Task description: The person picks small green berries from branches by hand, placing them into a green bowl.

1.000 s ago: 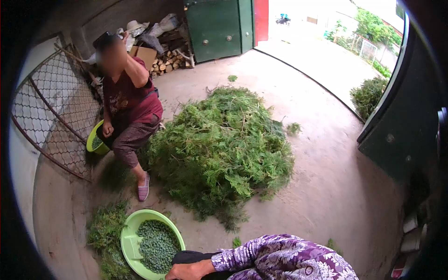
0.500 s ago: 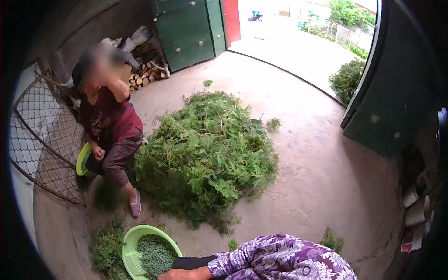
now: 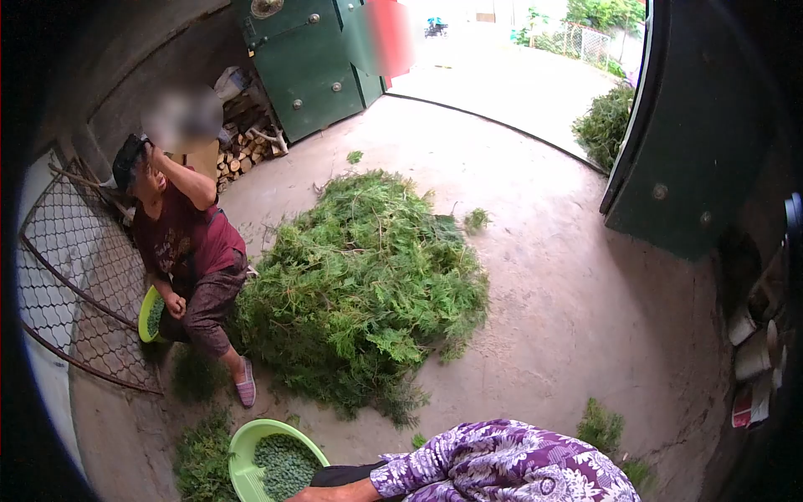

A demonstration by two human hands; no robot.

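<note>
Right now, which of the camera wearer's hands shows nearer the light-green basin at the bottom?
Right, as far as shown: the right hand is by the lower right side of the light-green basin, contact unclear; the left hand is out of view.

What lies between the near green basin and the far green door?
In the head view, a large pile of green branches lies on the floor between basin and door.

Firewood (image 3: pixel 242 155) beside a green door (image 3: pixel 305 75)
</note>
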